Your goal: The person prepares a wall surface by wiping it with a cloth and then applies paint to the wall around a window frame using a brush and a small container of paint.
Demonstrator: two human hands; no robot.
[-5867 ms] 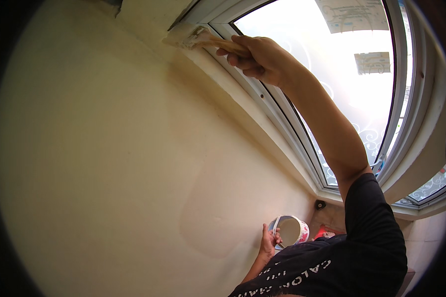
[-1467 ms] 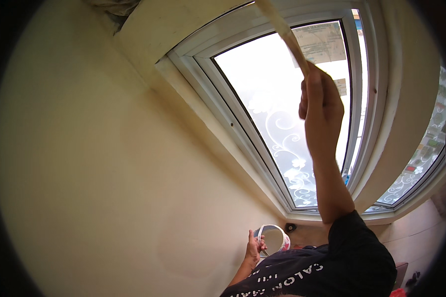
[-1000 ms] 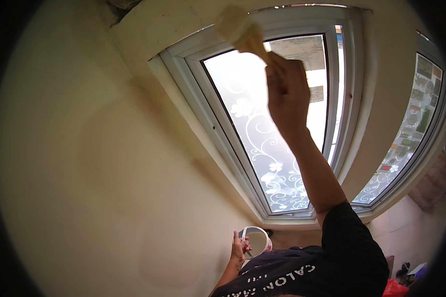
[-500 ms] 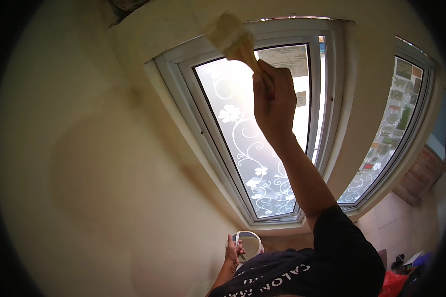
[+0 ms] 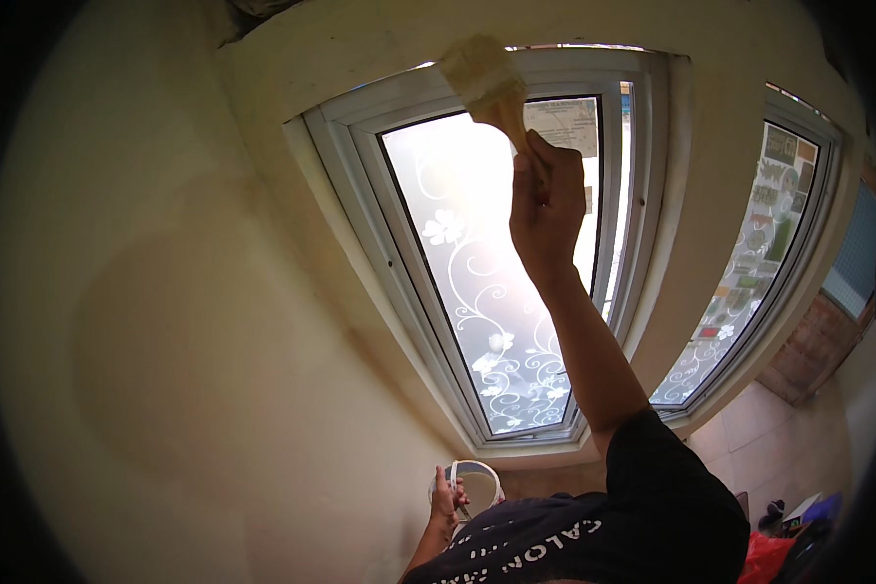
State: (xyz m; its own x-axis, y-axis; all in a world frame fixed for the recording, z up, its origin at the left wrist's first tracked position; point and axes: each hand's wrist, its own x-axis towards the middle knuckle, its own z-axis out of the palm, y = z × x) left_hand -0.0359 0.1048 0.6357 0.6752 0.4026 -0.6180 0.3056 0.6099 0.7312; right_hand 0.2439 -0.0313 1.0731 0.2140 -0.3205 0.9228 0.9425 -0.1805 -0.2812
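Observation:
High in front of me, my right hand (image 5: 549, 200) is closed round the handle of a wide paintbrush (image 5: 487, 83). Its pale bristles point up and to the left, at the top of the window frame (image 5: 360, 112) and the cream wall edge above; I cannot tell whether they touch. Down at the lower middle, my left hand (image 5: 446, 498) grips the handle of a white paint bucket (image 5: 479, 465), held close to my body. Pale paint shows inside the bucket, whose lower part is hidden by my black shirt.
A cream wall (image 5: 195, 341) fills the left side. Frosted glass (image 5: 477, 302) with white flower patterns sits in the window. To the right stand a wall strip and a second window (image 5: 749, 263). On the tiled floor (image 5: 749, 438) at lower right lies a red bag (image 5: 767, 557) among other things.
The paintbrush and my right hand have shifted a little to the right and slightly down along the top of the window. My left hand still holds the bucket, slightly further left.

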